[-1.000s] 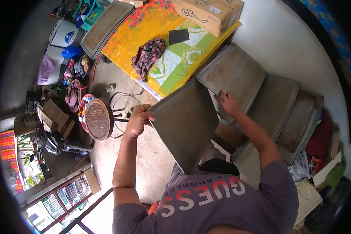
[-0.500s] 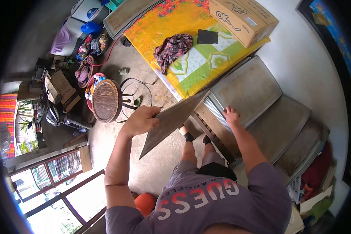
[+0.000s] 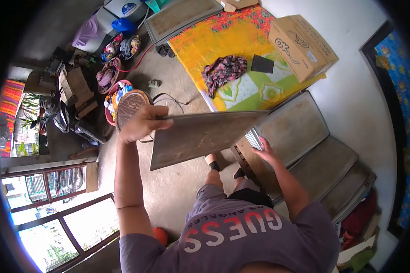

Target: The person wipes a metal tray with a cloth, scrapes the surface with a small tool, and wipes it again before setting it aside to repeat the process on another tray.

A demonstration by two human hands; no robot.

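Observation:
A flat grey-brown metal tray (image 3: 205,136) hangs tilted in front of my body. My left hand (image 3: 146,123) grips its left edge, thumb on the near face. On the right, my right hand (image 3: 264,151) has its fingers spread at the edge of a stack of similar trays (image 3: 294,129); it touches the stack's left edge. The held tray's far right corner reaches close to the stack and the yellow-covered table (image 3: 191,50).
On the table are a cardboard box (image 3: 300,48), a dark patterned cloth (image 3: 225,75) and a black square (image 3: 262,64). A round wooden stool (image 3: 130,107) stands beyond my left hand. More tray stacks (image 3: 330,170) lie at right.
The held tray has swung so its broad face shows more, and my left hand has moved up and left with it. My right hand has shifted slightly down and left along the stack's edge.

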